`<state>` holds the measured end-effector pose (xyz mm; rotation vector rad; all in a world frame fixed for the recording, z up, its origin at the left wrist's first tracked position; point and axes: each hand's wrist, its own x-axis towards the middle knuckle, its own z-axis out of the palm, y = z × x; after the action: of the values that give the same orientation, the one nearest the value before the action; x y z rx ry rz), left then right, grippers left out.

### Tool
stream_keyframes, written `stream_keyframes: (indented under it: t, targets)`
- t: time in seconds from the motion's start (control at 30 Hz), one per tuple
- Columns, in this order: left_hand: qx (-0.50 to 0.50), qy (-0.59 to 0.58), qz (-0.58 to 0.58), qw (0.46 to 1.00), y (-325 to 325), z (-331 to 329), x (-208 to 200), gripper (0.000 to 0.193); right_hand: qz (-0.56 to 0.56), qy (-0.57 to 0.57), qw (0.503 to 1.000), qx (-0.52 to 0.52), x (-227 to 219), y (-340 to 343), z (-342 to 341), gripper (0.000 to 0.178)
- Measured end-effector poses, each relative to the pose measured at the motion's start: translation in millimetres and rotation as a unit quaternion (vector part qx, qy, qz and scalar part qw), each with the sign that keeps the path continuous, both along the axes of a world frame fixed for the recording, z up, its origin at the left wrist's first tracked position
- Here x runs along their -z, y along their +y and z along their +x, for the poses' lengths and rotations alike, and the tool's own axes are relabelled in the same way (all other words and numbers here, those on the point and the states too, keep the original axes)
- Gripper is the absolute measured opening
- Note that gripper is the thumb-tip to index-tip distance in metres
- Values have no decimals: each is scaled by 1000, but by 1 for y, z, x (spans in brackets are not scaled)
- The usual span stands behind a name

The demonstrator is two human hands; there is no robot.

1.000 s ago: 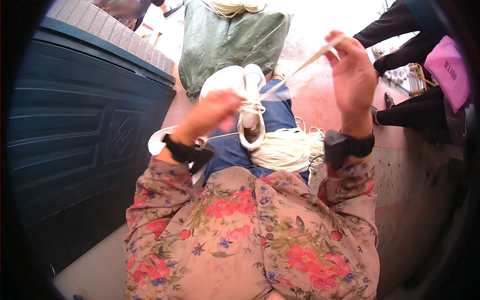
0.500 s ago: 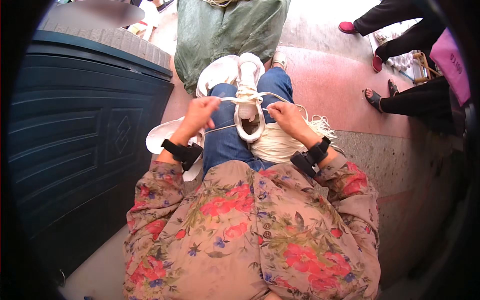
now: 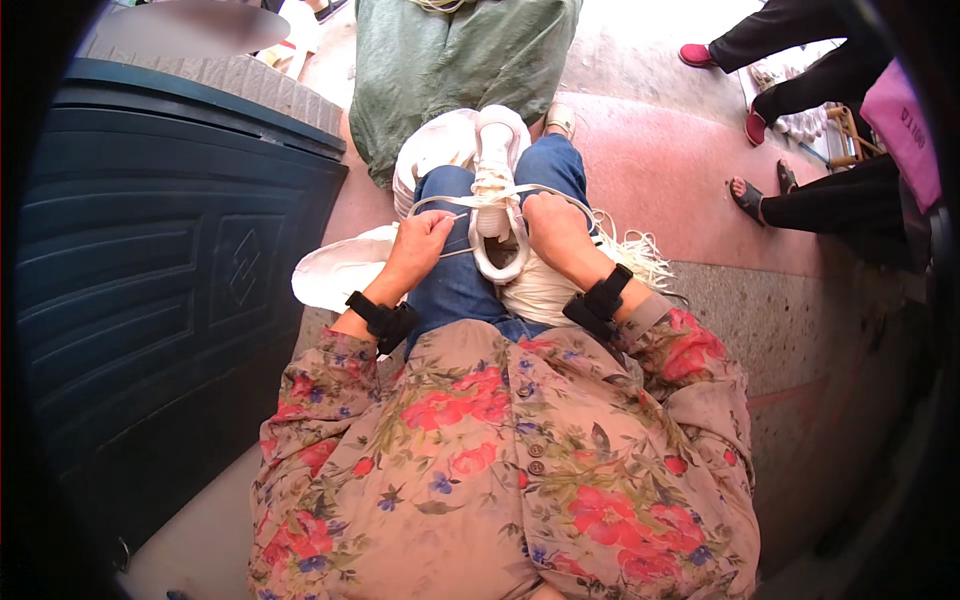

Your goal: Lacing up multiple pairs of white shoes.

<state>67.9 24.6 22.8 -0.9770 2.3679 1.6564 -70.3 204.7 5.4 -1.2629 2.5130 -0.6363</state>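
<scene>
Your denim lap [image 3: 435,290] carries a white shoe [image 3: 492,180], toe away from you. Cream laces [image 3: 535,300] lie bundled on your right thigh.

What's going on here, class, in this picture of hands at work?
A person has a white shoe on their jeans. The left hand pinches a pale lace; the right hand is at the shoe's right edge, its fingertips hidden. The lace arcs out on both sides. A bundle of cream strings lies beside the shoe.

head-worn fisheye view, facing steeply down, lap [image 3: 432,290] at close range
</scene>
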Motion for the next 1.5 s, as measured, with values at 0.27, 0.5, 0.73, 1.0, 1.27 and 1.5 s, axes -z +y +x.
stream_keyframes:
  t: [0.27, 0.5, 0.73, 1.0, 1.27, 1.5]
  targets:
    - [6, 57, -147, 988, 10, 1, 12, 22, -37, 92, 989, -108, 0, -10, 1, 9]
    - [37, 77, -238, 968, 21, -5, 7, 16, -78, 69, 995, -12, -4, -1, 0, 11]
    - [112, 84, -279, 950, 20, -12, 1, 11, -32, 75, 997, 1, -8, -2, 0, 12]
    - [210, 77, -340, 913, 25, -23, -8, 7, -60, 100, 993, 8, -2, -3, 3, 13]
    - [194, 28, -373, 907, 29, -23, -6, 12, -82, 52, 995, 4, -7, 2, 1, 13]
    - [122, 62, -348, 928, 31, -16, 6, 16, -133, 10, 991, 11, -8, 0, 7, 11]
